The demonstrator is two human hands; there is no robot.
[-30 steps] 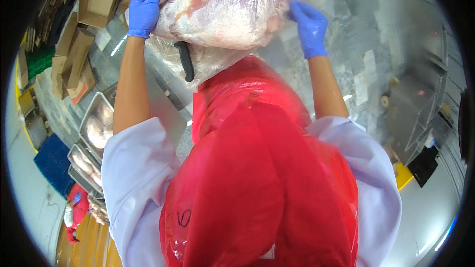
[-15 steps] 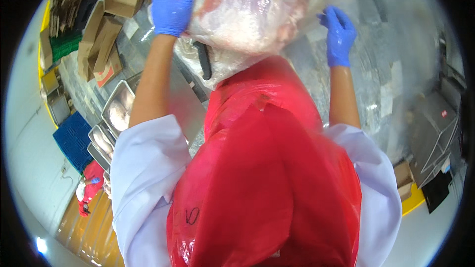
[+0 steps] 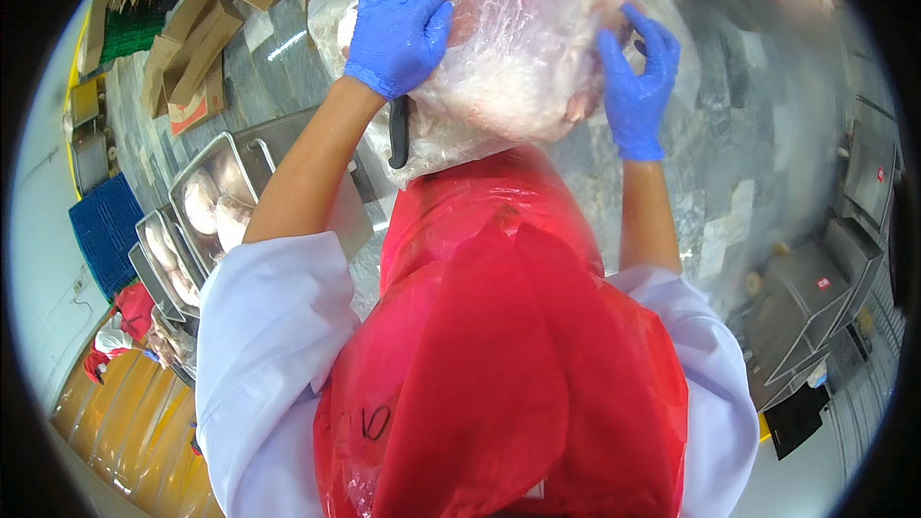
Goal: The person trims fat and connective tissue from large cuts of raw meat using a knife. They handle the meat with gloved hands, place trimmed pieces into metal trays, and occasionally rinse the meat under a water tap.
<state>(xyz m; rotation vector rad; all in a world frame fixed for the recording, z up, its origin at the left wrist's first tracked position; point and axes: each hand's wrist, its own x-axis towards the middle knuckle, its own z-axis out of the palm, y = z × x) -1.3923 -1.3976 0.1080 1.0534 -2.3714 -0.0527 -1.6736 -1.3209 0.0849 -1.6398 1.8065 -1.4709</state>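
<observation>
A large pale piece of meat (image 3: 523, 48) with pink patches lies in front of me on a sheet of clear plastic (image 3: 451, 149). My left hand (image 3: 401, 31), in a blue glove, rests flat on its left side with the fingers stretched out. At the meat's right edge is my right hand (image 3: 641, 86), also blue-gloved, its thumb and fingers apart and nothing seen between them. Below my left hand a black knife handle (image 3: 399, 132) shows on the plastic; the blade is hidden.
Metal trays (image 3: 206, 182) holding pale meat stand to my left, near open cardboard boxes (image 3: 197, 48) and a blue crate (image 3: 104, 235). A co-worker in red (image 3: 134, 312) is at the far left. Steel carts (image 3: 801, 297) stand on the right.
My left hand has moved right onto the meat, fingers now flatter. My right hand has come in closer to the meat's right edge, its fingers spread wider. The whole view has shifted somewhat.
</observation>
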